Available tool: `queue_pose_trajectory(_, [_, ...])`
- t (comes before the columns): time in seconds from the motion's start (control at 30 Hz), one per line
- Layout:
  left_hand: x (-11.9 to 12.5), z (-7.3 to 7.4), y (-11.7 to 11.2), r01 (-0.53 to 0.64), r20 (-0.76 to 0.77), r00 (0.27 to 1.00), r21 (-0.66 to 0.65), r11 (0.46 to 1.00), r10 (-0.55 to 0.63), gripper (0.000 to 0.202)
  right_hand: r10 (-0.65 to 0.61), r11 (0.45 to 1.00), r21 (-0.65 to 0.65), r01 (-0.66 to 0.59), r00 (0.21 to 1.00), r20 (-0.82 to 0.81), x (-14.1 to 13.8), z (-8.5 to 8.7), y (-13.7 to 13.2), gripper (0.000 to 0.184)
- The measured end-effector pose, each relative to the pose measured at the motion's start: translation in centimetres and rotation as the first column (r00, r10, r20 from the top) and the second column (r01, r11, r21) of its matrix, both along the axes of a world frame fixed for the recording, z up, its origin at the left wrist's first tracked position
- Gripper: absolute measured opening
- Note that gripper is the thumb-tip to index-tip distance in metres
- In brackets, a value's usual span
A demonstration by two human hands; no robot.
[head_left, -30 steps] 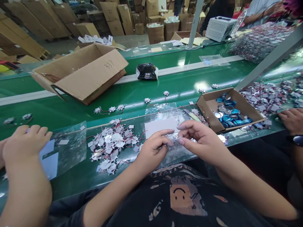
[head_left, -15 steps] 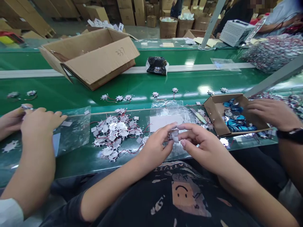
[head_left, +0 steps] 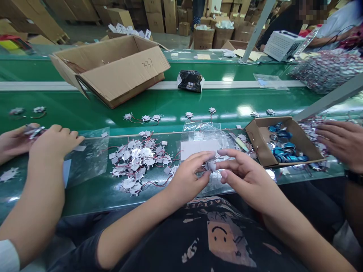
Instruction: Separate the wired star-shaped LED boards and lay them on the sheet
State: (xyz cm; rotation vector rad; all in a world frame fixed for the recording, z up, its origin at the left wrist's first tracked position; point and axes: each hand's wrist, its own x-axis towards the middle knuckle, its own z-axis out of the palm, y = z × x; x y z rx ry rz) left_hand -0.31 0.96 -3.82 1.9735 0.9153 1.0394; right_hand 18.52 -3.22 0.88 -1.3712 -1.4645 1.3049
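My left hand (head_left: pixel 190 172) pinches a small pale grey-white part (head_left: pixel 210 165) between thumb and fingers; its exact kind is too small to make out. Close on its right, my right hand (head_left: pixel 244 175) has thumb and fingers curved and apart, one fingertip at the part's edge. Under both hands lie clear plastic bags (head_left: pixel 215 185) and a white card (head_left: pixel 195 149). Left of my left hand is a pile of white, gear-shaped pieces (head_left: pixel 146 153) with thin red wires.
An open carton (head_left: pixel 253 145) of blue and silver discs stands at right, near a co-worker's hand (head_left: pixel 344 141). Another person's hands (head_left: pixel 47 145) work at left. A large carton (head_left: pixel 121 81) and a black packet (head_left: pixel 190 81) sit on the green belt (head_left: pixel 227 126).
The co-worker's hand at right has moved away from the disc carton, to the right. My hands stay almost in place, the right fingertips slightly farther from the part. The view has shifted slightly.
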Motion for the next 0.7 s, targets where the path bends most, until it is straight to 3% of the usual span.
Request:
queue_pose_trajectory(0.5, [-0.05, 0.15, 0.35, 0.007, -0.113, 0.993, 0.203, 0.979, 0.016, 0.043, -0.004, 0.999, -0.042, 0.006, 0.999, 0.032, -0.10, 0.64, 0.23, 0.058])
queue_pose_trajectory(0.7, [-0.29, -0.22, 0.69, 0.059, -0.257, 0.966, 0.277, 0.959, 0.015, 0.047, 0.000, 0.997, -0.075, 0.002, 1.000, 0.016, -0.11, 0.11, 0.12, 0.073])
